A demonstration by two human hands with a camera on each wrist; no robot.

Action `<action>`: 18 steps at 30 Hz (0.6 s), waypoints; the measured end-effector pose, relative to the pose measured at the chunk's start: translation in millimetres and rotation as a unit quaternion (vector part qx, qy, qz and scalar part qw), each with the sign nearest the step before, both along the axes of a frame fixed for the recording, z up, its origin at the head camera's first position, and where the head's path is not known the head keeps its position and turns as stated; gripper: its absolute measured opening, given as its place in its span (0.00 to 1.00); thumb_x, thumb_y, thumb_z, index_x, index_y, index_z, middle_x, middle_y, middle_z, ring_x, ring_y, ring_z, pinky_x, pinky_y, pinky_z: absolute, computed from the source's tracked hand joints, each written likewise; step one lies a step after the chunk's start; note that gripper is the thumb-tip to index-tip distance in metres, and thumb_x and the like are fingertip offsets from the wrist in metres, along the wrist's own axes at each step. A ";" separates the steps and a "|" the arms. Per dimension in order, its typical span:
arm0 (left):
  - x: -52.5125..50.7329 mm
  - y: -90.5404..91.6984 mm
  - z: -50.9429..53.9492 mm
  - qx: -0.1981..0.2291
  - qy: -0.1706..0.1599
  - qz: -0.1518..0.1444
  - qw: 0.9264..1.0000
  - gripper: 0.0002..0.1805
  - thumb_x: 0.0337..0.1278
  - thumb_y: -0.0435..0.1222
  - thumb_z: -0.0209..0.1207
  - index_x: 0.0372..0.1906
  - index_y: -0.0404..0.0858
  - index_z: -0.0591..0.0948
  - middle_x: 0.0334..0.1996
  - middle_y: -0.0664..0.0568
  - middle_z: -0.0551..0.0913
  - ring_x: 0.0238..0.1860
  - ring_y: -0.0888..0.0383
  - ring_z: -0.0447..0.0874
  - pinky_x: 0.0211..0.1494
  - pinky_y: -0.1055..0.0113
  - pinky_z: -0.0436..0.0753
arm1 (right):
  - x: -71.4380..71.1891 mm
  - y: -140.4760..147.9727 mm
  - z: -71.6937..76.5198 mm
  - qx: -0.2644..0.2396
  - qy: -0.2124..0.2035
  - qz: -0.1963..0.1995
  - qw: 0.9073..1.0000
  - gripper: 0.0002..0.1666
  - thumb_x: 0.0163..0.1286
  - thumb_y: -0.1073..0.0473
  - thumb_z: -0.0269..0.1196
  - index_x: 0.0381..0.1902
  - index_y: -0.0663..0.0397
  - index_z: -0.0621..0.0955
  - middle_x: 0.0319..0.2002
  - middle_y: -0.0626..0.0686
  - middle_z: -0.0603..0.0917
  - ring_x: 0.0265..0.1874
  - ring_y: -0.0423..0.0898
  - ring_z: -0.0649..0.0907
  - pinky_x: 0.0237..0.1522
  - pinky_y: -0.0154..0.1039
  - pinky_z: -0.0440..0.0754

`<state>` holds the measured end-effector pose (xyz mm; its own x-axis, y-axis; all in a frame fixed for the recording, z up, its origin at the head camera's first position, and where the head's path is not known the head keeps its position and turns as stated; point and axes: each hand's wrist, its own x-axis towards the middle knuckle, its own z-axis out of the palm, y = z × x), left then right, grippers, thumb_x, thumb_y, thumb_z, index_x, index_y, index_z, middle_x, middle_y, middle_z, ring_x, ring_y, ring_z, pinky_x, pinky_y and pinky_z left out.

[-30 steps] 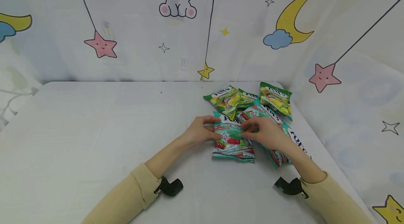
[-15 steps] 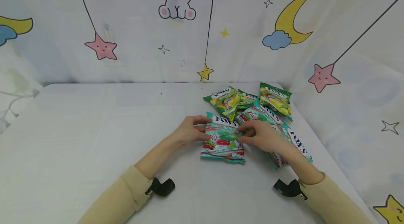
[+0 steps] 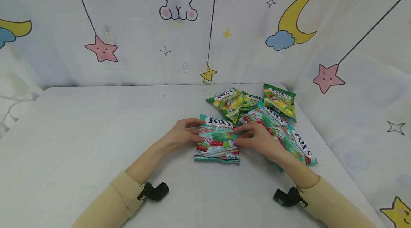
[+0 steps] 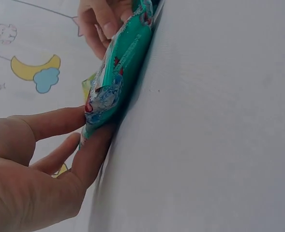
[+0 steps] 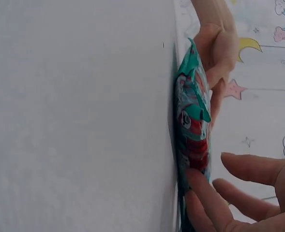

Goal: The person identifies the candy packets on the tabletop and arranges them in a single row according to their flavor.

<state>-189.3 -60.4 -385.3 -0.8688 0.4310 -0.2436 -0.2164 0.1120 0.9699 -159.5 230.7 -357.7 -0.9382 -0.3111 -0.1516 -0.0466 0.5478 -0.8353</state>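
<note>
A teal candy bag [image 3: 218, 138], printed FOX'S Mint Blossom, lies face up on the white table between the two hands. My left hand [image 3: 181, 135] grips its left edge; in the left wrist view, fingers [image 4: 60, 121] lie on both sides of that edge. From the right, my right hand [image 3: 257, 138] holds the opposite edge with bent fingers. In the right wrist view one fingertip [image 5: 198, 179] touches the bag's side, while another finger stands off it.
More teal bags [image 3: 289, 137] lie overlapping under and beyond my right forearm. Behind them are green-yellow FOX'S bags [image 3: 228, 101], with another at the back right [image 3: 279, 101]. The white table [image 3: 96, 142] meets a printed curtain [image 3: 138, 24] at its back edge.
Both hands have moved left with the teal candy bag, sliding it away from the other bags. Those other bags have stayed in place.
</note>
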 end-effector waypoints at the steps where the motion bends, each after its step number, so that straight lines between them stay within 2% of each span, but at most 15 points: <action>1: 0.6 -2.4 0.5 -0.001 -0.001 0.002 1.000 0.31 0.56 0.25 0.66 0.66 0.36 0.74 0.69 0.41 0.71 0.63 0.44 0.78 0.61 0.56 0.81 | 0.2 -1.6 -1.4 -0.012 -0.012 -0.007 1.000 0.22 0.64 0.55 0.71 0.55 0.54 0.84 0.59 0.58 0.77 0.51 0.52 0.83 0.46 0.40 0.82; 5: 2.0 -11.1 0.8 -0.003 -0.001 0.004 1.000 0.31 0.57 0.26 0.66 0.67 0.36 0.73 0.70 0.41 0.70 0.65 0.43 0.76 0.60 0.57 0.81 | 2.0 -7.4 -4.9 -0.056 -0.056 -0.028 0.996 0.25 0.63 0.54 0.71 0.58 0.54 0.82 0.62 0.57 0.78 0.53 0.51 0.83 0.49 0.39 0.83; 9: 2.3 -18.6 0.3 -0.004 -0.001 0.008 1.000 0.31 0.57 0.26 0.65 0.68 0.36 0.73 0.70 0.40 0.69 0.65 0.43 0.76 0.59 0.58 0.82 | 3.2 -12.8 -9.5 -0.088 -0.079 -0.038 0.992 0.29 0.63 0.54 0.72 0.61 0.52 0.81 0.62 0.56 0.78 0.54 0.48 0.83 0.51 0.38 0.82; 14: 1.4 -26.3 -0.1 -0.002 -0.003 0.011 1.000 0.31 0.58 0.27 0.65 0.68 0.36 0.72 0.71 0.40 0.67 0.65 0.42 0.75 0.58 0.59 0.83 | 4.1 -22.5 -16.8 -0.170 -0.097 -0.045 0.980 0.31 0.65 0.61 0.70 0.65 0.57 0.77 0.65 0.58 0.77 0.53 0.45 0.83 0.53 0.35 0.81; 18: 1.1 -29.4 0.7 0.008 -0.008 0.014 1.000 0.32 0.59 0.26 0.64 0.69 0.35 0.71 0.72 0.40 0.65 0.67 0.41 0.73 0.58 0.59 0.82 | 4.9 -30.0 -21.3 -0.216 -0.100 -0.043 0.970 0.34 0.66 0.64 0.68 0.69 0.55 0.74 0.68 0.59 0.73 0.54 0.45 0.83 0.52 0.35 0.83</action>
<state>-188.2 -89.8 -384.6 -0.8770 0.4101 -0.2505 -0.2346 0.0897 0.9680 -154.6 200.8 -379.0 -0.9286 -0.3079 -0.2072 0.1714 0.1396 -0.9753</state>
